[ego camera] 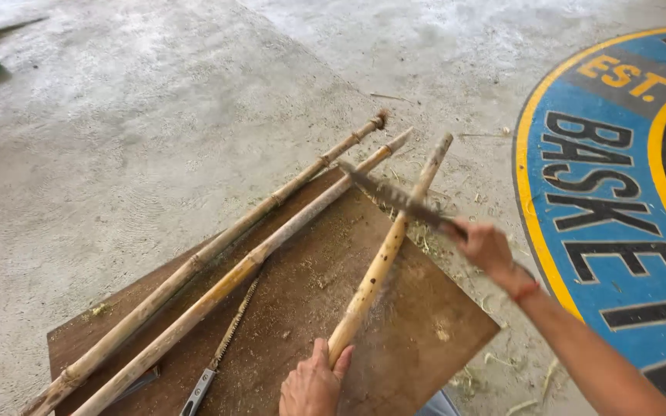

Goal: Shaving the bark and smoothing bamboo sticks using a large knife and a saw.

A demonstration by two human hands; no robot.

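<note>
Left hand (314,383) fingers grip bamboo pole (383,258) end; right hand (486,245) fingers clamp knife (395,199), mid-shaving; next stroke needs steady pole.

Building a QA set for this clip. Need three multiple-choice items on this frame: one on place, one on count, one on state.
1. Where does the loose saw lie?
A. On the brown board beside the two resting poles
B. On the painted floor emblem
C. In the left hand

2. How many bamboo poles are in view?
A. Two
B. Three
C. Five

3. What is the state of the pole held by the left hand?
A. Flat on the concrete
B. Snapped in two
C. Gripped at its near end, blade across it

Answers: 1 A, it lies on the board. 2 B, two resting, one held. 3 C, the right hand lays a blade across it.
</note>
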